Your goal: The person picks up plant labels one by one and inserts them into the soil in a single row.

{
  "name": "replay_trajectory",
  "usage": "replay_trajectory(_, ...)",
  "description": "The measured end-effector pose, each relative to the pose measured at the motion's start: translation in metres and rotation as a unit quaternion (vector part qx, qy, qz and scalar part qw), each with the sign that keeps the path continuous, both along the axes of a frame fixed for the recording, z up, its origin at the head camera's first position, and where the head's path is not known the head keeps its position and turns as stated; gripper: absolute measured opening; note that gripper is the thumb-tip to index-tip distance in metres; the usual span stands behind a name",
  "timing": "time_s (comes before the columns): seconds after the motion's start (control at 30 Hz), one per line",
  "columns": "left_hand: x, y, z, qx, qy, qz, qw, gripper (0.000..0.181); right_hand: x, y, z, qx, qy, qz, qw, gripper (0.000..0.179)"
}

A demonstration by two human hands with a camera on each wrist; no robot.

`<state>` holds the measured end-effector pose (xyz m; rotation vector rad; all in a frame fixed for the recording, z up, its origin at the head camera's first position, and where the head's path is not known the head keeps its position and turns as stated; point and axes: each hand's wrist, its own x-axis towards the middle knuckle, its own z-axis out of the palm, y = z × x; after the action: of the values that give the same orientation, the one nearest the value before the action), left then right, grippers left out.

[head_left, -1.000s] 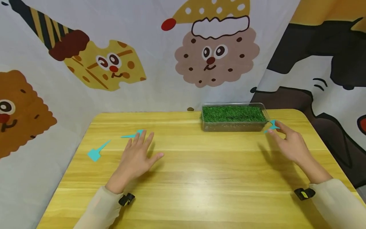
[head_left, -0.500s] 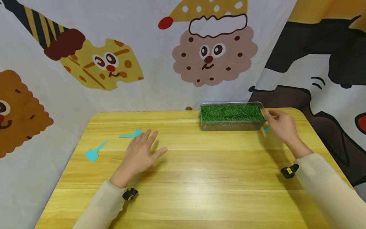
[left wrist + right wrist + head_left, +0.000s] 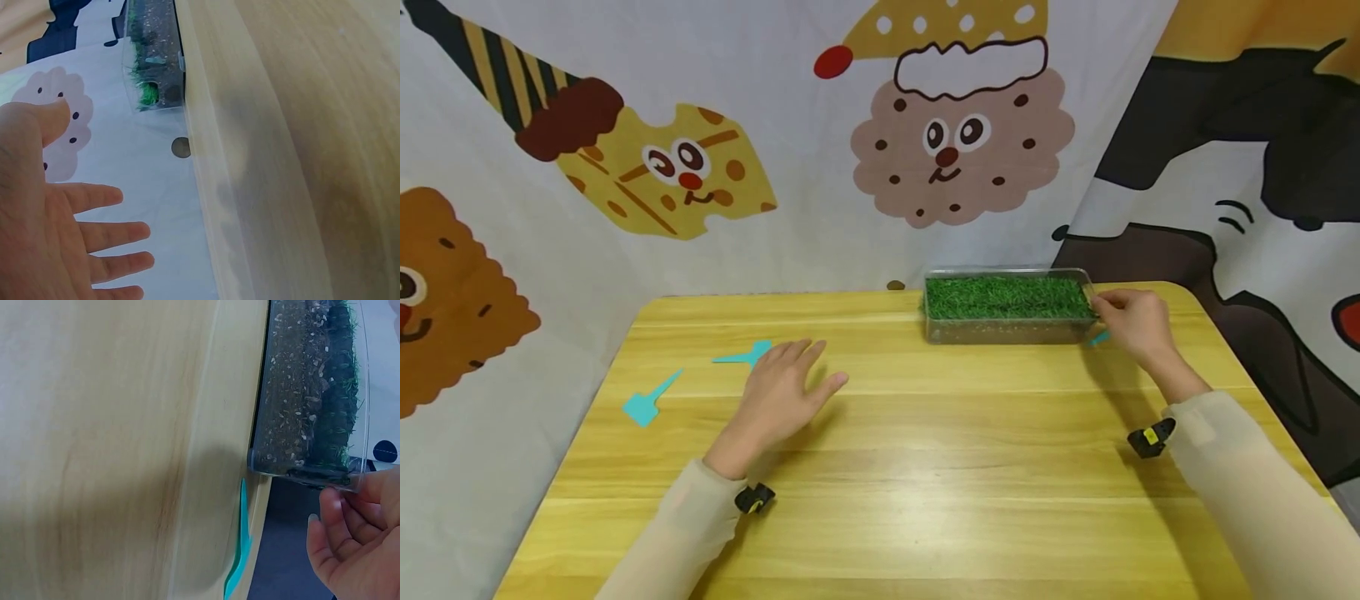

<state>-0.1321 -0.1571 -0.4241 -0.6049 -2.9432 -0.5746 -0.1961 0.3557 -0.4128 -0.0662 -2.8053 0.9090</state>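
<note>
A clear plastic box [image 3: 1011,332] filled with soil and topped with green grass stands at the table's back edge. My right hand [image 3: 1138,323] pinches the rim at its right end; in the right wrist view the fingers [image 3: 337,519] are curled at the box's end wall. Below that hand a turquoise plant label [image 3: 239,562] lies on the table, mostly covered in the head view. My left hand [image 3: 782,392] hovers over the table with fingers spread, holding nothing. Its fingertips overlap a second turquoise plant label [image 3: 741,358]. Farther left lies a third plant label [image 3: 642,408].
The wooden table [image 3: 925,467] reaches back to a white cloth [image 3: 812,208] printed with cartoon snacks. At the right hangs a darker cartoon cloth [image 3: 1262,250]. Black wrist cameras [image 3: 1150,437] sit on both sleeves.
My right hand has moved up and forward from above the nearby plant label to the box's right end rim. My left hand has shifted slightly right. The box looks still.
</note>
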Motion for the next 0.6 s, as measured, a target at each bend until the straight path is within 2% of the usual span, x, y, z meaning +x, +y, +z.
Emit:
replay_trajectory(0.4,-0.016,0.013,0.002,0.059,0.027,-0.004,0.9979,0.060,0.013,-0.002,-0.001,0.002,0.015,0.022,0.9997,0.034)
replay_trajectory(0.5,-0.021,0.018,0.001,0.067,0.026,-0.009,0.9974,0.054,0.016,-0.004,-0.001,0.004,0.023,0.023,0.9995,0.032)
replay_trajectory(0.6,-0.025,0.023,0.000,0.075,0.010,-0.016,0.9970,0.050,0.019,-0.006,-0.001,0.006,0.028,0.025,0.9993,0.031)
